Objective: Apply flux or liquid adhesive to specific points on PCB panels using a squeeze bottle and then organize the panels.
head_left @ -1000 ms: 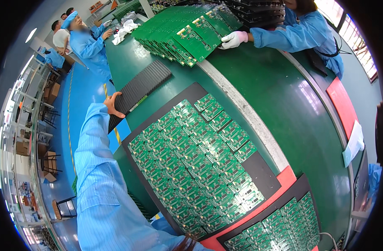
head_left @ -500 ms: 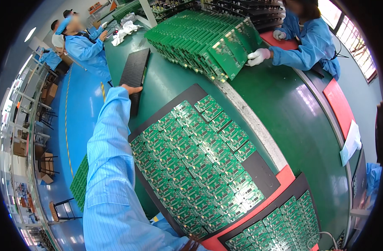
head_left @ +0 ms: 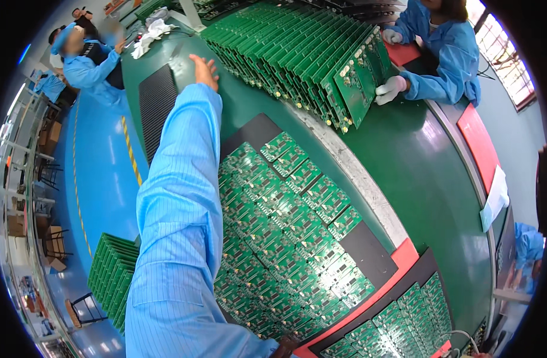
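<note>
My left hand is bare and reaches out over the green table with its fingers apart, holding nothing. It is nearest to a long row of upright green circuit boards, with a gap between. To its left lies a black ribbed rack, partly hidden by my blue sleeve. Below my hand a black mat carries several rows of small green circuit boards; my forearm covers their left side. My right hand is out of view.
A co-worker's white-gloved hand is at the right end of the upright boards. A second black mat with boards lies at lower right. More green boards stand at lower left. White cloths lie at the table's far end.
My left hand has let go of the black ribbed rack and moved up and right, its fingers now spread. The view has shifted a little.
</note>
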The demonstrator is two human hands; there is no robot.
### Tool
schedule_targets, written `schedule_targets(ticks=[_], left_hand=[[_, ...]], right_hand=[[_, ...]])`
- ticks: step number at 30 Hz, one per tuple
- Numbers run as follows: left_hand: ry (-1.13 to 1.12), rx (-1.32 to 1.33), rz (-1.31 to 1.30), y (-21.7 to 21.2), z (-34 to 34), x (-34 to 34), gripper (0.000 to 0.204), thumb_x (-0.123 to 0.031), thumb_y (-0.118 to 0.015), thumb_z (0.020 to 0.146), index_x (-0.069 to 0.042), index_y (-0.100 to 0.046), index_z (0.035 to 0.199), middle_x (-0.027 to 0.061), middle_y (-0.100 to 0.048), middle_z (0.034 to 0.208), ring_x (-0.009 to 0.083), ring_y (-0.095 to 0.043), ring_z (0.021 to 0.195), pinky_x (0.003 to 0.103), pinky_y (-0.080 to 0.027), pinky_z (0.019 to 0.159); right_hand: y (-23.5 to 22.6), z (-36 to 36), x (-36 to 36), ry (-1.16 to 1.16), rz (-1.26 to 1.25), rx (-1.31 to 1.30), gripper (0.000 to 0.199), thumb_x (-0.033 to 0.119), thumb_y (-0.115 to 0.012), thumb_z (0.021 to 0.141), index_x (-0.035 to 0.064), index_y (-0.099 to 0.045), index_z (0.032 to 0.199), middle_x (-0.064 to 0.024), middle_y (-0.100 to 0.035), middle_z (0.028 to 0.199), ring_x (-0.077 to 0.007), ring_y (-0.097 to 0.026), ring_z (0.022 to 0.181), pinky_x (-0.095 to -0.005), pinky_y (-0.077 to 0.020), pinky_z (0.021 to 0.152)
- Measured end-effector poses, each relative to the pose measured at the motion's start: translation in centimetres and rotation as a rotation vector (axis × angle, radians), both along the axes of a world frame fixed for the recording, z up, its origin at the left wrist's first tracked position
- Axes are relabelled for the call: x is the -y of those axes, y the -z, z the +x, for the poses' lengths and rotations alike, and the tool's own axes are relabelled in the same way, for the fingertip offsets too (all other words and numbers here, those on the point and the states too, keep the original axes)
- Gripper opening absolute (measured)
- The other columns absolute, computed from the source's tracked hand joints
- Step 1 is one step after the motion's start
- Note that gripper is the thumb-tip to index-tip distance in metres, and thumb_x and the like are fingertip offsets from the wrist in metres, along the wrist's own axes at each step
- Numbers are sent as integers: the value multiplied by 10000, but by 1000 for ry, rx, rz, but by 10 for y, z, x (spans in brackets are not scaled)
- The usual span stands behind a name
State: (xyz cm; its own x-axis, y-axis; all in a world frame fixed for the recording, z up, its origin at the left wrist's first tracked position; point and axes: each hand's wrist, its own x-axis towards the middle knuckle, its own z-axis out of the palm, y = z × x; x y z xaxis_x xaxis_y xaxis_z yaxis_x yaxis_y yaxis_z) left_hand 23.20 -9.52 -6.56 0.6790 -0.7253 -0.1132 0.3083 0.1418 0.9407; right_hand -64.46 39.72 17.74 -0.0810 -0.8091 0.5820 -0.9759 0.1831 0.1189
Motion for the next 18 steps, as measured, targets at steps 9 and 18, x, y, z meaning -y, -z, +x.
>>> schedule_targets(ticks=[9,18], left_hand=[[345,-126,-167,-5,-44,23,986,-834,-256,886,-41,-481,1427,166,-520,1405,257,-537,1219,331,-445,859],[450,114,-68,-33,-115,2,883,-759,-337,927,-45,-487,1424,146,-517,1418,249,-504,1270,367,-403,1012]], right_hand=[[3,-43,-21,25,35,79,246,15,-611,805,25,-653,1047,-191,-662,950,-321,-629,771,-374,-510,701],[20,-99,-70,-75,-33,209,224,-6,-577,804,52,-652,1007,-141,-647,874,-304,-584,691,-378,-484,670]])
